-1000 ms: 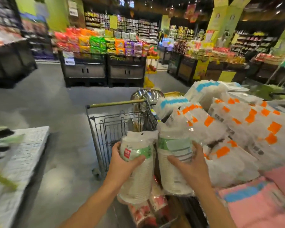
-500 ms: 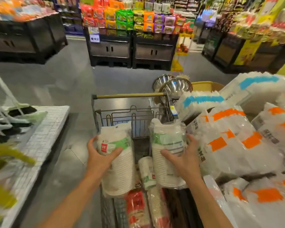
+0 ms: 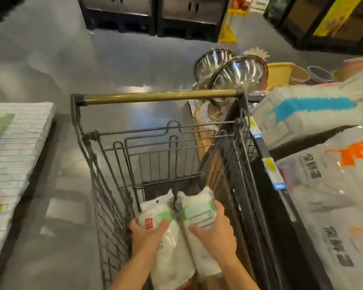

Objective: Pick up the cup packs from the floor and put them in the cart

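Head view: both cup packs are down inside the wire cart (image 3: 110,208), on the near side of its brass handle bar (image 3: 155,97) and well below it. The left hand (image 3: 147,234) has its grip wrapped round the left cup pack (image 3: 172,250), thumb across the green-and-red label. The right hand (image 3: 215,234) holds the right cup pack (image 3: 195,207) the same way, fingers curled over its far side. The two packs lie side by side and seem to touch.

Each pack is a long sleeve. Its long axis runs from the person toward the handle bar, tilted, with the bunched film end pointing at the bar and the other end toward the person.

Risks, as I judge them: the film looks slick (thin plastic over stacked cups), so a loosened grip could let a sleeve slide and drop unevenly. The bunched ends sit close to the folded wire flap (image 3: 155,151) below the handle bar and could snag there. A hard release onto whatever lies beneath could dent cups.
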Tool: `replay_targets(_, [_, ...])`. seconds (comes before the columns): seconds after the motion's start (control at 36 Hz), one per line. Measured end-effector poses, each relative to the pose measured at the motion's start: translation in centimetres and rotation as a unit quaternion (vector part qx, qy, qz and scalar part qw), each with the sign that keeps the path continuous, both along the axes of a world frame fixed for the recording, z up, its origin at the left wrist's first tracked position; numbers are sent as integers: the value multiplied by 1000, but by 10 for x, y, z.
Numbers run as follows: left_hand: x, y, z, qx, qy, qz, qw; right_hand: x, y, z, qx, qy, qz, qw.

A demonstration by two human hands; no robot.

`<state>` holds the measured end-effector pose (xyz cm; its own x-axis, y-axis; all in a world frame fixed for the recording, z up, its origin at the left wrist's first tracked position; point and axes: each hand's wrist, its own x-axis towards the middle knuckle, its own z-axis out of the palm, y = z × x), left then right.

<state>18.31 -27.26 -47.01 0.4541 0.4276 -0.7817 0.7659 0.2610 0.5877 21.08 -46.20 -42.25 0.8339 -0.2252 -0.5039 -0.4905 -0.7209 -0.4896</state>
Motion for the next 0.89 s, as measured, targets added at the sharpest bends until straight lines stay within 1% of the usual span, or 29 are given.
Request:
replay_targets(0.06, [11,-1,-29,10,32,-20,999,12,5,-20,-21,18,4,1000])
replay_targets(0.11, [17,-7,-44,10,42,-51,998,21,5,-40,-35,27,5,999])
replay_targets(0.22, [27,-17,-62,3,38,-84,996,27,-2,-59,-43,22,41,998])
replay_targets(0.28, [29,-19,-68,0,32,-99,995,28,-7,-60,-28,12,43,999])
replay_targets(0.36, [31,-21,-65,-8,27,-116,993,31,-12,-56,-38,10,51,998])
replay_targets(0.44, [31,-23,-59,-29,24,-115,993,30,-13,-50,-75,36,63,995])
replay_targets(0.5, [32,-21,-55,-58,4,-116,992,29,-15,-48,-73,22,50,996])
replay_targets(0.56, [31,-18,-58,-67,-15,-134,989,26,-19,-42,-64,24,42,997])
replay_targets(0.61, [30,-17,-59,-46,-17,-173,984,21,-24,-33,-78,19,44,996])
replay_targets(0.67, [29,-17,-52,-11,-6,-219,976,16,-29,-22,-95,-8,48,994])
replay_targets(0.78, [27,-20,-7,56,-11,-295,954,1,-38,10,-95,-35,51,994])
replay_targets(0.86, [25,-25,27,125,-52,-386,912,-16,-45,40,-109,-57,56,991])
replay_targets(0.89, [24,-29,41,133,-66,-417,897,-22,-47,51,-119,-65,55,989])
